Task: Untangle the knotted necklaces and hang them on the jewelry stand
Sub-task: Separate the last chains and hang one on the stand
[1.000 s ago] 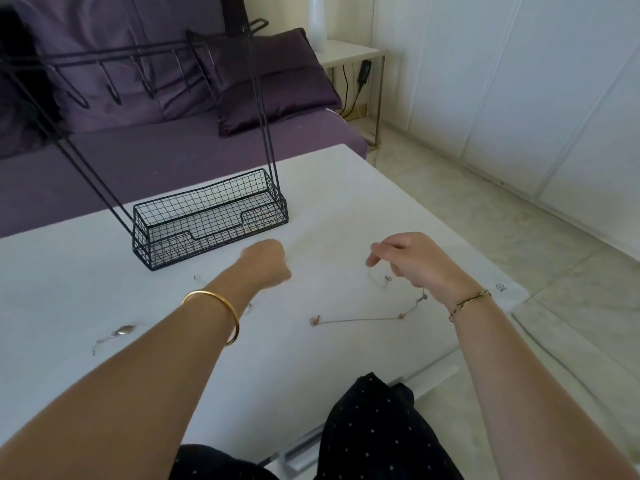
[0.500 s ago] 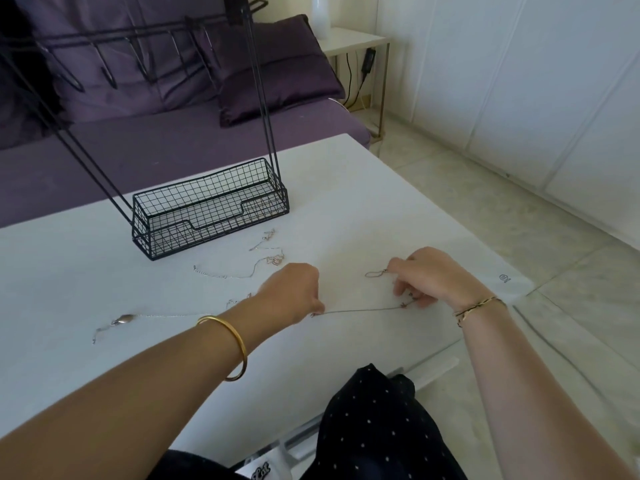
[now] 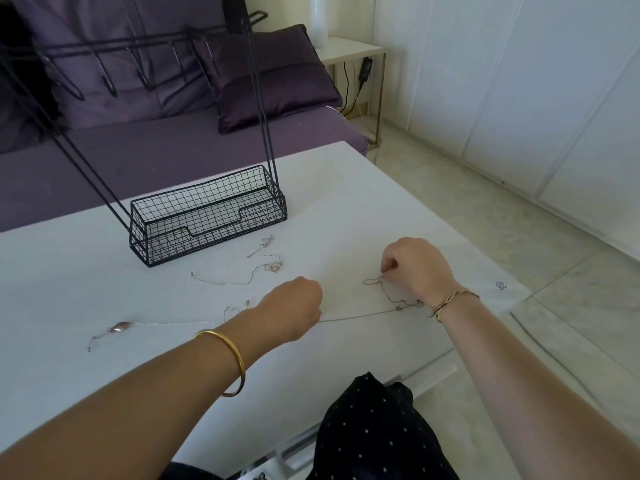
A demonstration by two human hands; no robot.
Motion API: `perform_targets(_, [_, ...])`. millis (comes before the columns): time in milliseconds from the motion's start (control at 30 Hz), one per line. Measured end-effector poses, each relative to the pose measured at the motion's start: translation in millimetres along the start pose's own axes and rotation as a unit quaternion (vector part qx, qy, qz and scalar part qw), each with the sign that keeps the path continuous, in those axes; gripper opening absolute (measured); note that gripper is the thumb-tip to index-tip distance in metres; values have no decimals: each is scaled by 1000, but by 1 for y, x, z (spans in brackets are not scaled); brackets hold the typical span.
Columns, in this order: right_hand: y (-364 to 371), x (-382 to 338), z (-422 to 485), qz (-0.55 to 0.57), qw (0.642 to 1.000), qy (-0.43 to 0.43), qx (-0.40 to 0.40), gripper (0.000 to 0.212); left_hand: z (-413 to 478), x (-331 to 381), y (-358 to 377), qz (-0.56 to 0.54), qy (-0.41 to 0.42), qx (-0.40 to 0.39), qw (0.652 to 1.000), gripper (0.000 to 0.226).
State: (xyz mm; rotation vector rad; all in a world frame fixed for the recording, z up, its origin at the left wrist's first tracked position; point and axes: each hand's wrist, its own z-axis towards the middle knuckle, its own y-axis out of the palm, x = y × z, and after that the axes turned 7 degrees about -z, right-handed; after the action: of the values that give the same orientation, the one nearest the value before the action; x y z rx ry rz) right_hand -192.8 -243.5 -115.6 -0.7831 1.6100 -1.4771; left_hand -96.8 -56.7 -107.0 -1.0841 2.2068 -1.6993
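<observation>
A thin gold-coloured necklace point(image 3: 360, 317) lies stretched across the white table point(image 3: 346, 188) between my hands. My left hand point(image 3: 294, 311) pinches its left end with curled fingers. My right hand point(image 3: 417, 266) pinches the other part near a small loop, and a knot shows by that wrist. A silver chain point(image 3: 239, 278) lies in front of the black wire jewelry stand point(image 3: 207, 216). Another silver chain with an oval pendant point(image 3: 119, 328) lies at the left. No necklace hangs on the stand's hooks.
A purple sofa point(image 3: 173, 147) with cushions runs behind the table. A small side table point(image 3: 353, 51) with cables stands at the back right. Tiled floor lies to the right of the table's edge. A dark dotted garment point(image 3: 374, 431) covers my lap.
My left hand moved down and right from near the stand and took the chain's left end. My right hand shifted its pinch up to the loop. The chain is pulled straighter.
</observation>
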Motion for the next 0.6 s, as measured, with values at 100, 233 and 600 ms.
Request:
perform_targets(100, [-2, 1, 0, -40, 999, -26, -18, 16, -2, 5, -7, -78, 5, 29, 997, 29])
perform_targets(233, [1, -3, -4, -75, 997, -30, -12, 11, -10, 14, -23, -261, 17, 108, 959, 12])
perform_targets(600, [-55, -67, -21, 268, 901, -154, 304, 8, -51, 15, -78, -497, 57, 228, 836, 9])
